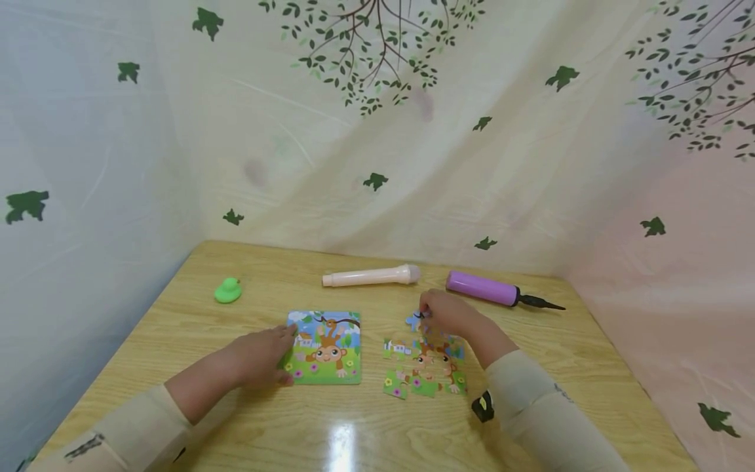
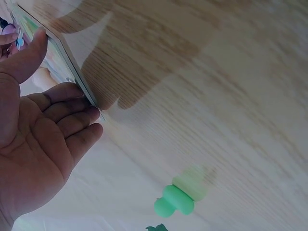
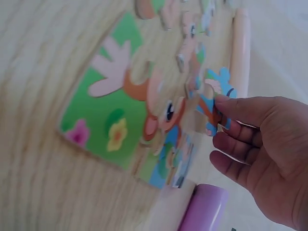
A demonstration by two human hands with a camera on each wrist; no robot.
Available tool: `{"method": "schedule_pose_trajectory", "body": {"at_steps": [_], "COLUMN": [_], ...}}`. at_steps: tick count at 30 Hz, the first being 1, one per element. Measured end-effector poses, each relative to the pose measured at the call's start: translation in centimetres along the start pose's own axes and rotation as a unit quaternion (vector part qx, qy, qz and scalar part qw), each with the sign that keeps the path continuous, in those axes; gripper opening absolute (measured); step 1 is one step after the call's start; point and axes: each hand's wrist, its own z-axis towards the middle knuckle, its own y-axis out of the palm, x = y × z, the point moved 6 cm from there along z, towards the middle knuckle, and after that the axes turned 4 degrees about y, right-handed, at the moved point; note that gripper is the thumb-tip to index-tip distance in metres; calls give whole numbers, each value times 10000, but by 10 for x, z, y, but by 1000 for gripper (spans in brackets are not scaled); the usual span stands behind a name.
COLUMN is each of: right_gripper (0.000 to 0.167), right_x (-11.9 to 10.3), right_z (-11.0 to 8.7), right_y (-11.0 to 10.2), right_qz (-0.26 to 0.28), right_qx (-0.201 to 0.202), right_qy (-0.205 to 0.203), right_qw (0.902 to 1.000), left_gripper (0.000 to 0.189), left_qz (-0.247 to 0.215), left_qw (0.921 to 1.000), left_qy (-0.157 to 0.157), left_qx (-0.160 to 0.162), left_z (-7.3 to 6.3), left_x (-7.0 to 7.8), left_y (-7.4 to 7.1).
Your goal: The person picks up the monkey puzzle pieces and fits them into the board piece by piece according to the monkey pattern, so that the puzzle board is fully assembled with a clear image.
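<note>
My left hand (image 1: 259, 357) rests along the left edge of a square monkey picture board (image 1: 324, 347), its thumb near the lower left corner. In the left wrist view, the thumb and relaxed fingers (image 2: 79, 110) touch the board's edge. My right hand (image 1: 451, 313) pinches a blue jigsaw piece (image 3: 214, 103) with a brown branch on it, between thumb and fingertips. Below that hand lie several loose jigsaw pieces (image 1: 425, 385) in rough rows, showing a monkey, grass and flowers. The right hand hides part of the top row.
A pale pink microphone-shaped stick (image 1: 371, 276) lies behind the board. To its right is a purple hand pump (image 1: 483, 288) with a black nozzle. A green toy duck (image 1: 228, 290) sits at the back left of the wooden table (image 1: 283, 432). A patterned cloth hangs around the table's back and sides.
</note>
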Motion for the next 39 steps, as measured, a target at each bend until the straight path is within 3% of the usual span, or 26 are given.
{"method": "schedule_pose_trajectory", "body": {"at_steps": [5,9,20,30,39], "right_gripper": [5,6,8,8,7], "right_x": [-1,-11,-73,-124,-146], "right_z": [5,10,37,66,82], "right_y": [-2,-5,1,22,35], "right_qz": [931,1359,1939,1568,1622], "right_qx": [-395,-545,-866,-1013,-912], "right_qy": [94,-17,-571,-702,-469], "right_qw": [9948,9892,9755,9799,9814], "left_gripper": [91,91,90,89,88], "left_qz": [-28,-27,29,-18,-4], "left_qw": [10000,10000,10000,10000,10000], "left_qy": [-7,8,-69,-46,0], "left_qx": [-5,21,-44,-71,-3], "left_z": [0,0,0,-2,-2], "left_x": [-1,-1,-1,2,2], "left_y": [1,0,0,-4,-5]}}
